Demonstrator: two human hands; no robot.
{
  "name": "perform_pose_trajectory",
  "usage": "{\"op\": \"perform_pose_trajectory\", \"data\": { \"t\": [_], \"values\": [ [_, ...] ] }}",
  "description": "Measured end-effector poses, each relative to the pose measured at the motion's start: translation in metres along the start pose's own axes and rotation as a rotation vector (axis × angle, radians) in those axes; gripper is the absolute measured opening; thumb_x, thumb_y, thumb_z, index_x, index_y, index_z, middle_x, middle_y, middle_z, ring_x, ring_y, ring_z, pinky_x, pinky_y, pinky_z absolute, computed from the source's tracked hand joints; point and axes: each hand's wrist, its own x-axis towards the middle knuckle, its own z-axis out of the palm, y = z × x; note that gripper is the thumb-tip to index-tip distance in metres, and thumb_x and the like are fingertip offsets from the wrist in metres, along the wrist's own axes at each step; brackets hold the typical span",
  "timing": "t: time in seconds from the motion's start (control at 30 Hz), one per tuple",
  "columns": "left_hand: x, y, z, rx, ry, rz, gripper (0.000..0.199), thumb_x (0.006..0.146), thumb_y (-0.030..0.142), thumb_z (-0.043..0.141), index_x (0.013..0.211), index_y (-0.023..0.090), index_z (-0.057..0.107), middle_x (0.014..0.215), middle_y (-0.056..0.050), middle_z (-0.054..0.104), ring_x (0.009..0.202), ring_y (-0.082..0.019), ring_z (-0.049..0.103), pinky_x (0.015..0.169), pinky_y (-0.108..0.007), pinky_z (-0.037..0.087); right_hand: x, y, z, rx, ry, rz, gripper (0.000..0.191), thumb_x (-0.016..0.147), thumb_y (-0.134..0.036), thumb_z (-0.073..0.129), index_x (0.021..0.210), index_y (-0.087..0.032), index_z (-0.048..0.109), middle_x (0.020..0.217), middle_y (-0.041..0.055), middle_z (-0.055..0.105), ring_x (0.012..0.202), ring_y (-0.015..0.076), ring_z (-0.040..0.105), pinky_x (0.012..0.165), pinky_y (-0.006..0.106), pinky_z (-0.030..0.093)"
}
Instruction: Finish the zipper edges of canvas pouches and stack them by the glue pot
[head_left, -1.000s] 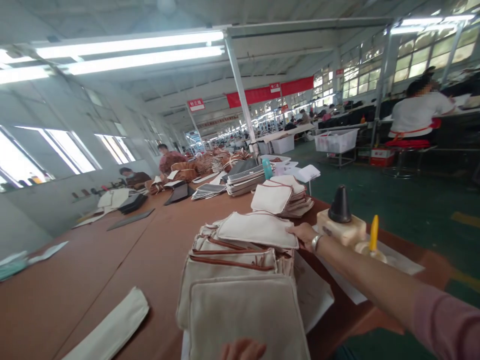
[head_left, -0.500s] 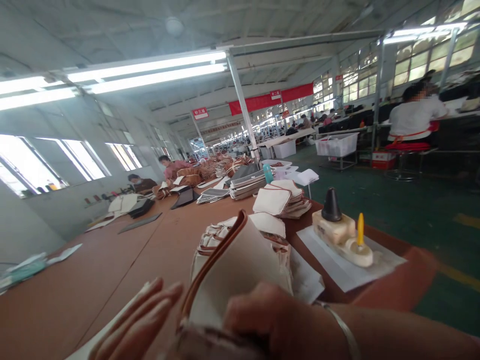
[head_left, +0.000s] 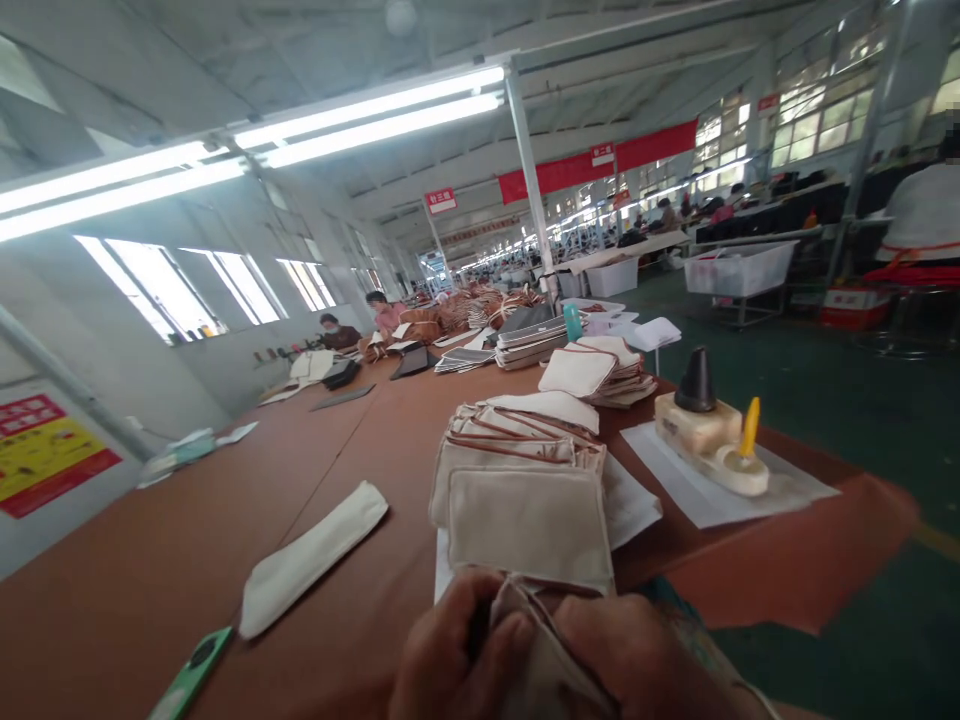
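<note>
Canvas pouch [head_left: 544,655] sits at the bottom edge of the view, a cream piece gathered up off the tabletop [head_left: 142,590] and bunched between the two hands. Left hand [head_left: 450,650] and right hand [head_left: 637,660] are close together, both clamped on it, with the fingers curled around the folded cloth. Just ahead of them lies a stack of cream canvas pouches [head_left: 525,520] with brown edge trim, resting on white paper sheets [head_left: 628,500]. To the left, a single flat canvas strip [head_left: 311,560] lies on the tabletop, and a green plastic strip [head_left: 191,675] lies near the near edge. To the right, a cream block [head_left: 697,423] topped by a black cone [head_left: 696,382] sits on a white sheet [head_left: 720,480] beside a yellow peg [head_left: 750,428]. Farther along stand a second pile of pouches [head_left: 600,370], stacks of grey flat pieces [head_left: 532,342] and a teal bottle [head_left: 572,322]. A co-worker [head_left: 926,215] in a white shirt sits at the right edge, near a white bin on a cart [head_left: 739,268].
</note>
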Motion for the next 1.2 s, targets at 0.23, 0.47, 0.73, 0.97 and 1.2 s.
{"op": "perform_pose_trajectory", "data": {
  "t": [0.23,0.47,0.73,0.97,1.2],
  "values": [
    [0.009,0.002,0.001,-0.444,-0.427,-0.118,0.030,0.084,0.042,0.068,0.085,0.012,0.066,0.081,-0.005,0.061,0.074,-0.015,0.052,0.068,-0.024,0.042,0.004,-0.005,-0.032,0.177,0.133,0.034,0.015,0.094,-0.030,0.048,0.101,-0.020,0.058,0.104,0.0060,0.058,0.097,0.0193,0.054,0.086,0.028,0.042],
    [0.004,-0.009,-0.014,-0.383,-0.532,-0.264,0.028,0.087,0.041,0.067,0.089,0.013,0.064,0.082,-0.003,0.053,0.074,-0.012,0.044,0.063,-0.023,0.032,0.013,0.028,-0.009,0.731,-0.246,0.206,0.018,0.085,-0.030,0.063,0.089,-0.016,0.052,0.078,-0.0025,0.046,0.070,0.0117,0.040,0.063,0.023,0.035],
    [0.005,-0.020,-0.010,-0.466,-0.499,-0.458,0.037,0.076,0.044,0.077,0.079,0.011,0.061,0.069,-0.001,0.050,0.062,-0.009,0.036,0.056,-0.024,0.022,0.009,0.028,-0.015,0.563,-0.227,0.171,0.022,0.093,-0.034,0.051,0.081,-0.016,0.052,0.075,-0.0017,0.045,0.068,0.0117,0.038,0.060,0.023,0.031],
    [0.017,-0.029,0.001,-0.509,-0.495,-0.562,0.035,0.074,0.042,0.078,0.079,0.010,0.065,0.069,-0.003,0.057,0.060,-0.010,0.043,0.056,-0.023,0.027,0.015,0.048,-0.019,0.550,-0.237,0.242,0.033,0.095,-0.044,0.048,0.080,-0.015,0.052,0.076,-0.0013,0.045,0.068,0.0116,0.037,0.059,0.023,0.032],
    [0.028,-0.021,0.009,-0.365,-0.520,-0.568,0.034,0.078,0.042,0.073,0.083,0.009,0.068,0.072,-0.002,0.054,0.063,-0.010,0.040,0.057,-0.024,0.026,0.027,0.042,-0.023,0.630,-0.257,0.471,0.038,0.064,-0.034,0.080,0.078,-0.015,0.051,0.065,-0.0050,0.049,0.058,0.0083,0.037,0.049,0.019,0.026]
  ]
}}
